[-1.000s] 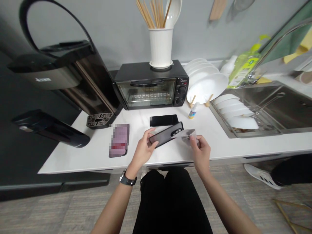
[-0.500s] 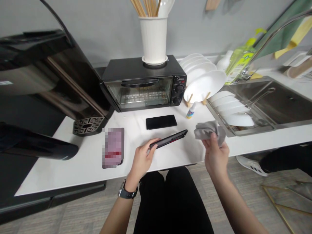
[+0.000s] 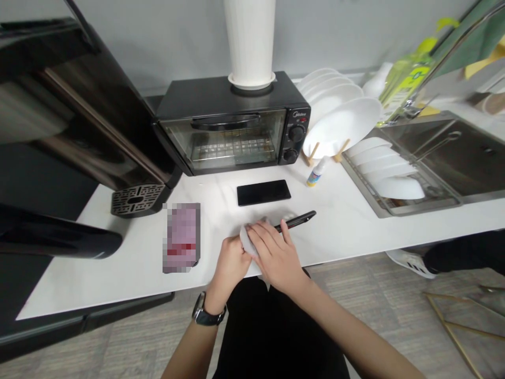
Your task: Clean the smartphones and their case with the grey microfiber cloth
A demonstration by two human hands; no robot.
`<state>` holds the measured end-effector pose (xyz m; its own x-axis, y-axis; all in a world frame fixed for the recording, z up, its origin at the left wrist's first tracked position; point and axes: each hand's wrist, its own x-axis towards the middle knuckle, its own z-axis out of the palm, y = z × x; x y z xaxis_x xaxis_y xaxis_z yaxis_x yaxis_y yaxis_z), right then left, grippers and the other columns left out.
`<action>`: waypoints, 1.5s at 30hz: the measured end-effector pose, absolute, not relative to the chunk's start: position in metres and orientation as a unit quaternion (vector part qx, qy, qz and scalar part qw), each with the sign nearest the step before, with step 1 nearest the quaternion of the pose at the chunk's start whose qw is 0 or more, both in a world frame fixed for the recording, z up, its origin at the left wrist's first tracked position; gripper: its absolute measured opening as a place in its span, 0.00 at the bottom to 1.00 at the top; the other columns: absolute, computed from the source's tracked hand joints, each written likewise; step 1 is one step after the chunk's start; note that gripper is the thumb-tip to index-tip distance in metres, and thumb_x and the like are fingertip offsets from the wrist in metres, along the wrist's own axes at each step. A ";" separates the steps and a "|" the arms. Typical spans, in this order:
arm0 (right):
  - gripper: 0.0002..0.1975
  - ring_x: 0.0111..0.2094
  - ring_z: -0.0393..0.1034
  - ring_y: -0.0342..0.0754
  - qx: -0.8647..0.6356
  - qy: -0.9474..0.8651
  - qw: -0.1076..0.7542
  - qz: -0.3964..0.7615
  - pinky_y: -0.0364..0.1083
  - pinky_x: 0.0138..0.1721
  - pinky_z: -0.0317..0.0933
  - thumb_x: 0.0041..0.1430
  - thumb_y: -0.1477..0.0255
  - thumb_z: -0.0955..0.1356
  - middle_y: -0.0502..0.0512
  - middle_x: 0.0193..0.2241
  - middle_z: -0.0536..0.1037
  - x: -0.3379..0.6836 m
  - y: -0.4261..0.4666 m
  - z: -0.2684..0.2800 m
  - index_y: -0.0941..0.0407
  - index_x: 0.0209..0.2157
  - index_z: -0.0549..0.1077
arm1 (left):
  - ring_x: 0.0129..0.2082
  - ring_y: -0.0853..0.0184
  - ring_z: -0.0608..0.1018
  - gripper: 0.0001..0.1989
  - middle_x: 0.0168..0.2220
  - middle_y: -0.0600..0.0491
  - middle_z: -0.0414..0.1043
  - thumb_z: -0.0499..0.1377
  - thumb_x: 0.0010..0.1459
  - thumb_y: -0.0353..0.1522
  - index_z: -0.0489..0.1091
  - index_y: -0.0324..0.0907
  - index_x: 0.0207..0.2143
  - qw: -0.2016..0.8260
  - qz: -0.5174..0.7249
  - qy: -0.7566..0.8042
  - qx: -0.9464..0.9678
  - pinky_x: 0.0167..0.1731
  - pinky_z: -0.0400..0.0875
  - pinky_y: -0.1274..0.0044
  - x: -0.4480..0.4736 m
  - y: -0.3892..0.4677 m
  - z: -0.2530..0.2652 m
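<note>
My left hand (image 3: 232,262), with a watch on its wrist, is closed on the near end of a black smartphone (image 3: 300,220) held above the counter. Across that phone lies my right hand (image 3: 276,253), pressing a grey cloth (image 3: 248,241) against it; the fingers cover most of the cloth and the phone's near half. Beyond the hands a second black phone (image 3: 263,193) rests flat, its dark side up. A pixelated purplish flat object (image 3: 183,237) lies to the left. At the right stands a small spray bottle (image 3: 316,172) with a white top.
A black toaster oven (image 3: 236,137) stands at the back, bearing a white pot (image 3: 252,42). Plates (image 3: 341,126) fill a wooden rack beside the sink (image 3: 465,158). A tall dark machine (image 3: 98,121) takes up the left. A person's shoe (image 3: 412,263) shows below the counter.
My right hand has moved left with the cloth and now presses it onto the phone. The left hand still holds the phone. The view has shifted slightly downward.
</note>
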<state>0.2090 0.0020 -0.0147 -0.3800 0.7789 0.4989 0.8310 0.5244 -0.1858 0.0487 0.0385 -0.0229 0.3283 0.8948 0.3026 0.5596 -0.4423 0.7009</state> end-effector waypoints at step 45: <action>0.28 0.45 0.68 0.61 -0.600 -0.759 0.219 -0.126 0.60 0.56 0.58 0.73 0.48 0.57 0.65 0.44 0.79 0.292 0.014 0.004 0.58 0.48 0.73 | 0.39 0.60 0.86 0.13 0.45 0.50 0.85 0.57 0.71 0.36 0.80 0.48 0.51 0.326 0.328 0.451 0.764 0.43 0.78 0.73 0.056 0.038 -0.018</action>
<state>0.2919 0.0136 0.0044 -0.1842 0.8556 0.4837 0.9662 0.2480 -0.0707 0.0556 0.0383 -0.0184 0.3785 0.9021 0.2074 0.4751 -0.3817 0.7929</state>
